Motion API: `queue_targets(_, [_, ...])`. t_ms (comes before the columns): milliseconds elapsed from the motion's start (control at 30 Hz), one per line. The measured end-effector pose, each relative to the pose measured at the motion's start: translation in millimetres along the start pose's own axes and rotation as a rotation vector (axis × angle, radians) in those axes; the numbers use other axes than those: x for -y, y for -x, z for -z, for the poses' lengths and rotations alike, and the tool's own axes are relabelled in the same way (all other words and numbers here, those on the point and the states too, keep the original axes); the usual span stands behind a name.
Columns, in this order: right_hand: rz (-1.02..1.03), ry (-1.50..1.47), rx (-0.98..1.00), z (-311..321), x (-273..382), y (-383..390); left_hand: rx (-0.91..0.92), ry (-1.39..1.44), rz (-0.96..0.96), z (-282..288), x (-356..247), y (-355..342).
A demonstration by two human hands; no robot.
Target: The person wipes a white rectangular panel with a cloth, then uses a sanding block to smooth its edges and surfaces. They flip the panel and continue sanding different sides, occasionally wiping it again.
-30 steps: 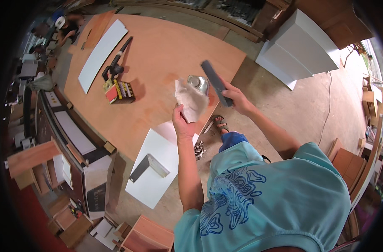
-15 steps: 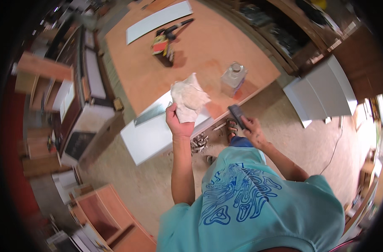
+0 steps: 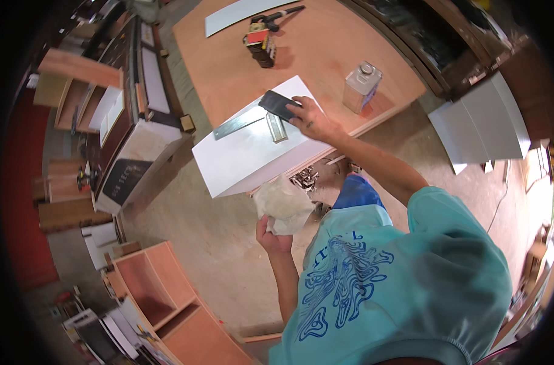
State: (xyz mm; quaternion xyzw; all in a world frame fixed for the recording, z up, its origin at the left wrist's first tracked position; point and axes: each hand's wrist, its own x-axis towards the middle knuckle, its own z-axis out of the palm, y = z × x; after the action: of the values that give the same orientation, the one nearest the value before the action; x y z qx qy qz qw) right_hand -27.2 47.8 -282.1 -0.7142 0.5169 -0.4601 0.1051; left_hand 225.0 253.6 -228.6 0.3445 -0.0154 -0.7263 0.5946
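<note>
My right hand (image 3: 310,117) grips a black smartphone (image 3: 279,106) and holds it over a glossy white panel (image 3: 240,155). Under and beside the phone, a metal try square (image 3: 276,129) lies on the panel, its blade pointing left. My left hand (image 3: 272,236) is lower, in front of the panel's near edge, with its fingers closed on a crumpled white cloth (image 3: 283,207). The panel rests on the near end of a wooden worktable (image 3: 316,52), its left part sticking out past the tabletop.
A metal can (image 3: 363,86) with a round cap stands right on the table. Further back are a yellow, red and black tool (image 3: 262,45) with a black nozzle and another white panel (image 3: 240,17). Shavings (image 3: 304,177) lie on the floor. Wooden cabinet parts (image 3: 152,280) stand lower left.
My right hand has swung forward and left with the phone, from beside the table to over the white panel. My left hand has drawn back toward my body with the cloth, uncovering the try square.
</note>
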Motion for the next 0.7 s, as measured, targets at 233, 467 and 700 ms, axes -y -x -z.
queue_targets(233, [-1.208, -1.469, 0.629, 30, 112, 98, 0.037, -0.348, 0.038, -26, 4, -20])
queue_targets(467, [-1.296, -2.148, 0.316, 36, 51, 146, 0.445, -1.838, -0.329, -81, 20, -95])
queue_targets(700, [-1.356, -2.000, -0.226, 65, 63, 157, 0.847, -1.945, -0.468, -99, 29, -135])
